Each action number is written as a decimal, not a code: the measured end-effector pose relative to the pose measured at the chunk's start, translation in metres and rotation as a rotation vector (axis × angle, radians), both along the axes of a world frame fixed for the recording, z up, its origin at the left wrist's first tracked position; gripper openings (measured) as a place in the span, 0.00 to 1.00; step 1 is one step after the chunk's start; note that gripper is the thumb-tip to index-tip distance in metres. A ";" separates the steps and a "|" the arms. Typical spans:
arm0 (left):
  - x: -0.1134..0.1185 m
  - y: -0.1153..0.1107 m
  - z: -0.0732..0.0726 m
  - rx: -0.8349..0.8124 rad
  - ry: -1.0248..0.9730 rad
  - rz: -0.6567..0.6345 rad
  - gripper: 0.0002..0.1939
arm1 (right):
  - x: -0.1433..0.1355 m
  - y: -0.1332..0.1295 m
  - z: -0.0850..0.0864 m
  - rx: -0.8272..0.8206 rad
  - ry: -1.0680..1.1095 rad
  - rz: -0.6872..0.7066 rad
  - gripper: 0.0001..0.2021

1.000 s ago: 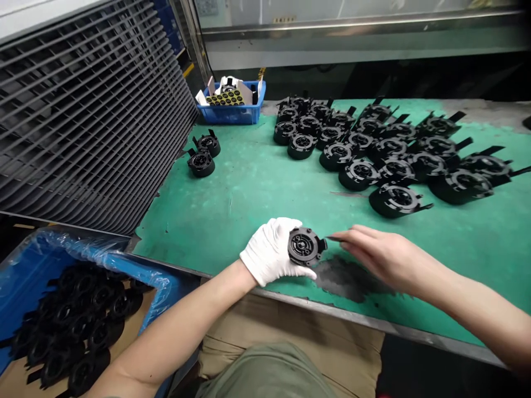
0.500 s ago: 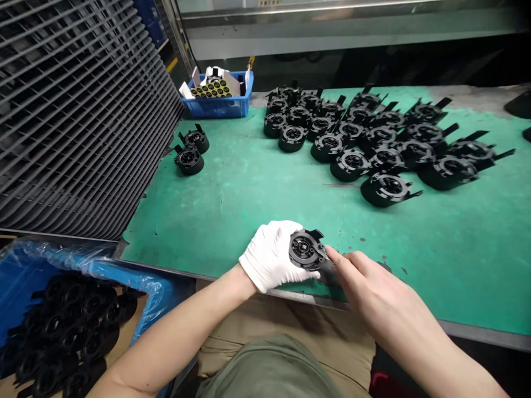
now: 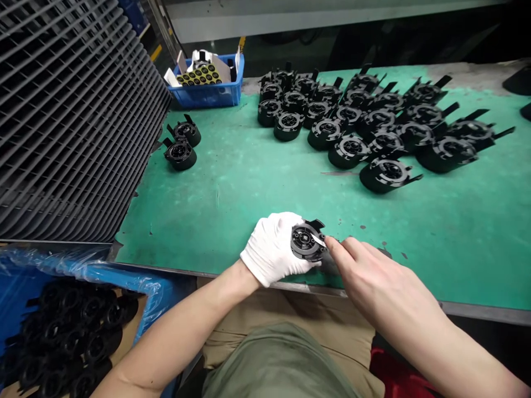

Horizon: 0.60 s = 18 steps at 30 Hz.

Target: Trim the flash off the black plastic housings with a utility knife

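Note:
In a white glove, my left hand point(image 3: 276, 246) wraps round a round black plastic housing point(image 3: 305, 241) just above the front edge of the bench. The housing's ringed face is turned up, and a tab sticks out from its upper right. My bare right hand point(image 3: 360, 265) is closed on a small knife point(image 3: 318, 240), whose thin, curved silver blade lies over the right side of the housing's face. Its handle is hidden in my fist. Whether the blade tip touches the plastic I cannot tell.
Several similar black housings point(image 3: 384, 174) stand grouped on the green bench top point(image 3: 249, 171). Two more point(image 3: 180, 153) sit at left beside stacked dark grids point(image 3: 74, 121). A blue bin point(image 3: 213, 95) with stickers stands behind; a plastic-lined blue crate point(image 3: 153, 293) of black parts is at lower left.
The blade now shows more plainly, further over the housing's face. My right hand has shifted slightly while my left keeps its hold. The whole view has tilted a little downward.

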<state>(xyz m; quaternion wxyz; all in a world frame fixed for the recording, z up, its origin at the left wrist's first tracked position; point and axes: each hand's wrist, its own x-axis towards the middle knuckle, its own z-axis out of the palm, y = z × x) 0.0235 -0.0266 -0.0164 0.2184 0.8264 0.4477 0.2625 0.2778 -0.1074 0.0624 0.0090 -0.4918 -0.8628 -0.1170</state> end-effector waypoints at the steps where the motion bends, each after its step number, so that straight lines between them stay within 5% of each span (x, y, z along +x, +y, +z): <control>1: 0.000 0.001 0.003 -0.017 0.000 0.000 0.47 | -0.001 -0.001 -0.001 -0.009 -0.003 -0.023 0.27; 9: 0.003 0.005 0.021 -0.187 -0.038 -0.017 0.42 | -0.015 0.001 -0.007 -0.034 0.017 -0.122 0.21; 13: -0.002 0.013 0.020 -0.214 -0.033 -0.040 0.49 | 0.000 -0.002 -0.003 -0.017 0.088 -0.077 0.29; 15: -0.008 0.026 0.022 -0.221 -0.037 -0.118 0.52 | 0.019 -0.004 -0.002 -0.039 0.212 -0.062 0.34; 18: -0.017 0.050 0.031 -0.245 -0.015 -0.406 0.52 | 0.050 0.001 -0.007 -0.071 0.437 -0.085 0.29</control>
